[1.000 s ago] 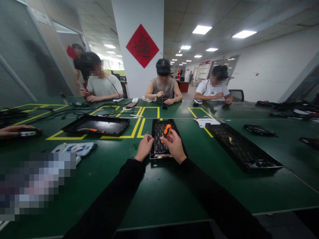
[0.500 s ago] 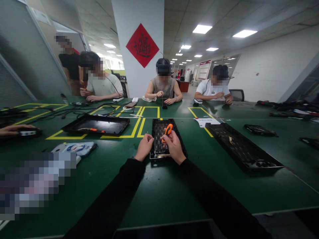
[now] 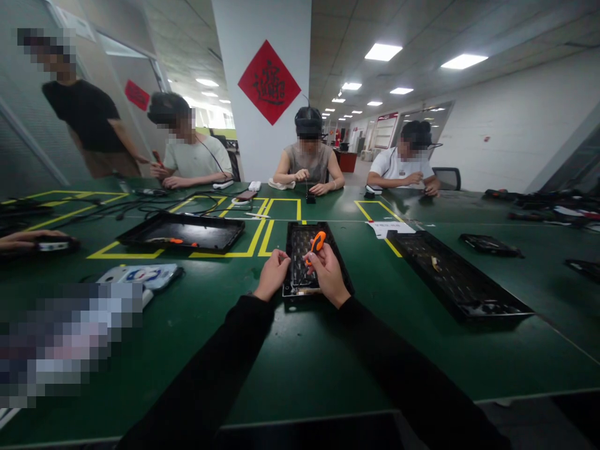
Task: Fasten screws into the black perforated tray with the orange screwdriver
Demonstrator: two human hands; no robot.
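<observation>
My right hand (image 3: pixel 329 275) grips an orange-and-black handled tool (image 3: pixel 318 242), which looks like a screwdriver, its handle tilted up and away from me. Its tip is too small and dark to make out. Under both hands lies a black shallow plastic tray-like case (image 3: pixel 293 240), with rows of small light marks inside and a pale strip near its front edge. My left hand (image 3: pixel 274 275) is at the case's left side, thumb and fingers pressed together. Whatever is between those fingertips, if anything, is hidden.
A larger black tray (image 3: pixel 210 232) with orange-handled tools sits left. Another long black case (image 3: pixel 457 281) lies right, beside a white paper (image 3: pixel 391 229). A phone-like item with a cartoon case (image 3: pixel 159 275) is near left. Several people sit across the green table; a co-worker's hand (image 3: pixel 23 242) is far left.
Both my hands and the orange-handled tool stay nearly in place over the case. In the background, a standing person has moved left.
</observation>
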